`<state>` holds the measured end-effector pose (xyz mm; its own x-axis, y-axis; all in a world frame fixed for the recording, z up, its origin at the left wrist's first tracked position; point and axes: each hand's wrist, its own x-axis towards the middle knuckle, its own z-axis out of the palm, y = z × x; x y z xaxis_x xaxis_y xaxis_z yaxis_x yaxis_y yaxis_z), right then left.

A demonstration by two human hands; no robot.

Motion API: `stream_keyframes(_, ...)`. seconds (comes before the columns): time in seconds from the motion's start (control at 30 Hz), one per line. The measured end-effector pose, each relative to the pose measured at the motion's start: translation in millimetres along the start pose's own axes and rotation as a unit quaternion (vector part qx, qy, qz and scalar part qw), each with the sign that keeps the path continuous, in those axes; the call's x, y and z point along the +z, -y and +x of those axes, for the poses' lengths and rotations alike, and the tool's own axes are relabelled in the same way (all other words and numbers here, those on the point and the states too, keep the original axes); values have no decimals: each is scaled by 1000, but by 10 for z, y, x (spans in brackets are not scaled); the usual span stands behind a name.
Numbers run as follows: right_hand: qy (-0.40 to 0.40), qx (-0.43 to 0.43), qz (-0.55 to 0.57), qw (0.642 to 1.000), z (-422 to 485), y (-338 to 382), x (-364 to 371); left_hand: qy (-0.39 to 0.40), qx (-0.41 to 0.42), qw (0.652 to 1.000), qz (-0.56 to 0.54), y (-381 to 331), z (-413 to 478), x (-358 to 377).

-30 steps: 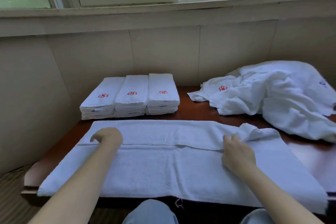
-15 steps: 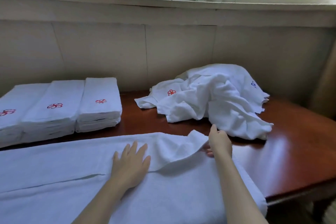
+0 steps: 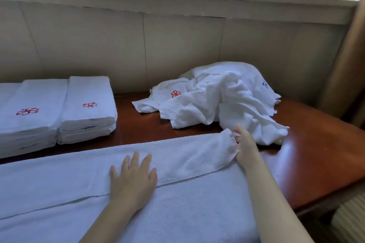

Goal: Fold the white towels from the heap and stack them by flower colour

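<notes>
Long white terry towel (image 3: 197, 209) lies spread flat along the near edge of the dark red-brown wooden table (image 3: 308, 165), its far long edge folded over toward the near side so a fold flap covers the far half. Left hand (image 3: 132, 181) lies palm down on that flap, fingers straight and slightly spread, pressing the fabric flat near the flap's edge. Right hand (image 3: 245, 144) is at the flap's right end, fingers alongside the raised, bunched corner; they touch the cloth, but whether they pinch it or just push it I cannot tell. That corner sits rumpled and lifted, not flat like the rest. Just beyond the right hand, toward the far right of the table, is the heap of crumpled white towels (image 3: 221, 100); its near tail almost reaches the right hand's fingertips. A red embroidered flower (image 3: 175, 94) shows on the heap's left side, a small blue mark (image 3: 265, 84) on its right. Far left of the table, against the wall: stacks of folded white towels, side by side and touching, the right stack (image 3: 88, 110) and the next stack (image 3: 29, 116) each with a red flower on top; a further stack is cut off at the left frame edge. Bare wood separates the stacks from the heap. Behind everything is a beige panelled wall (image 3: 177, 45) under a window sill (image 3: 217, 0).
</notes>
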<state>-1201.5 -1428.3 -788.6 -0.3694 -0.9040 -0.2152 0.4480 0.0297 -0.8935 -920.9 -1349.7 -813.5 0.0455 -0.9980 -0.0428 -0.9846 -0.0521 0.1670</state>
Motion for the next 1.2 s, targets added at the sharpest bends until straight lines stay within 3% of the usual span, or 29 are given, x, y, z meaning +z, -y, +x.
stream_keyframes(0.07,-40,-38,-166,985,-24,6,13,-3,4,1000,-7,6,-3,0)
stream_keyframes(0.13,-83,-81,-312,943,-28,3,14,-7,7,1000,-11,8,-11,1)
stream_keyframes(0.2,-74,-108,-432,892,-47,-15,-16,-11,9,1000,-11,8,-17,1)
stream_keyframes(0.43,-146,-150,-568,796,-122,-101,55,9,30,999,-15,24,-64,-3)
stream_keyframes(0.5,-165,-138,-637,741,-168,-97,96,4,34,999,-13,37,-84,2)
stream_keyframes(0.6,-188,-159,-749,616,-316,-140,260,8,30,999,-12,54,-83,24)
stream_keyframes(0.67,-105,-251,-782,562,-461,-271,541,9,28,999,-16,51,-37,37)
stream_keyframes(0.73,64,-284,-770,568,-641,-511,860,5,26,999,-18,85,35,32)
stream_keyframes(0.8,193,-205,-775,566,-792,-782,1076,1,2,1000,-15,233,97,-9)
stream_keyframes(0.83,220,-181,-780,557,-814,-884,1113,1,-21,1000,-13,370,110,-41)
stream_keyframes(1.1,243,-194,-782,541,-588,-903,1109,-47,-262,964,-8,2138,-325,-371)
stream_keyframes(1.2,243,-200,-780,541,-581,-920,1117,-54,-291,955,-13,2659,-604,-457)
